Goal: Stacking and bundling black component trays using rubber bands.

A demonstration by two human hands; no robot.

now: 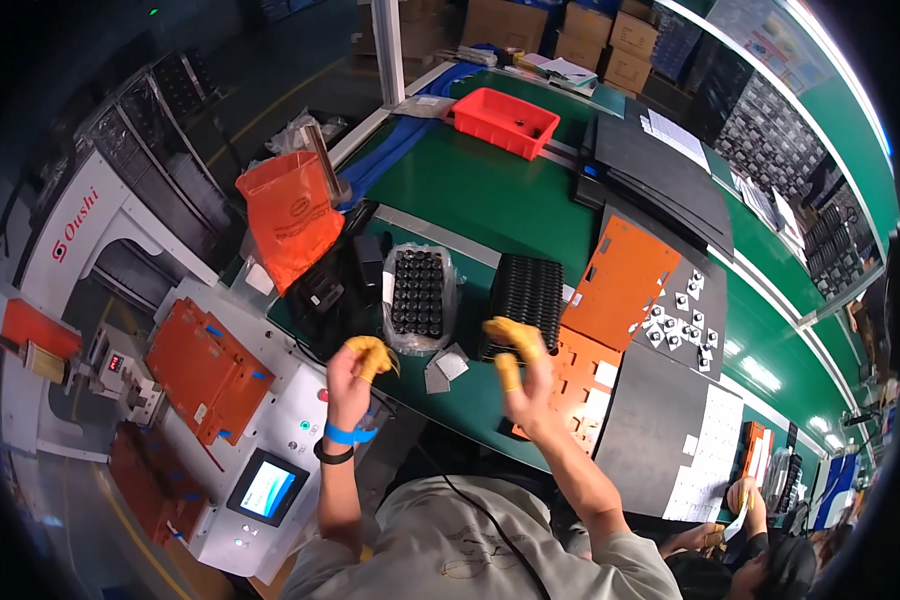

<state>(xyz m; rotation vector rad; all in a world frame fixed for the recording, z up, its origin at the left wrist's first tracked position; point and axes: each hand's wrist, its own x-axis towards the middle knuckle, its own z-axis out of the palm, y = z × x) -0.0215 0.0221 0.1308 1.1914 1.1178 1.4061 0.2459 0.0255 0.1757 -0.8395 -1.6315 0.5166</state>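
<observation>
Yellow coverings are on the fingers of both my hands. My left hand (358, 372), with a blue band and a dark band at its wrist, is raised at the near table edge. Its fingers are curled together, and whatever they may hold is too small to make out. My right hand (526, 375) has thumb and fingers apart with nothing between them, beside a black ribbed tray stack (526, 290). Between the hands lie small white and grey square pieces (448, 366). Behind them, a clear-bagged tray holds rows of black round parts (418, 292).
At left stands a white machine with a screen (268, 488) and an orange fixture plate (208, 370). Orange plates (625, 280) and small black parts on white squares (682, 325) lie right. A red bin (505, 122) stands farther back. Another person's hand (745, 497) works at lower right.
</observation>
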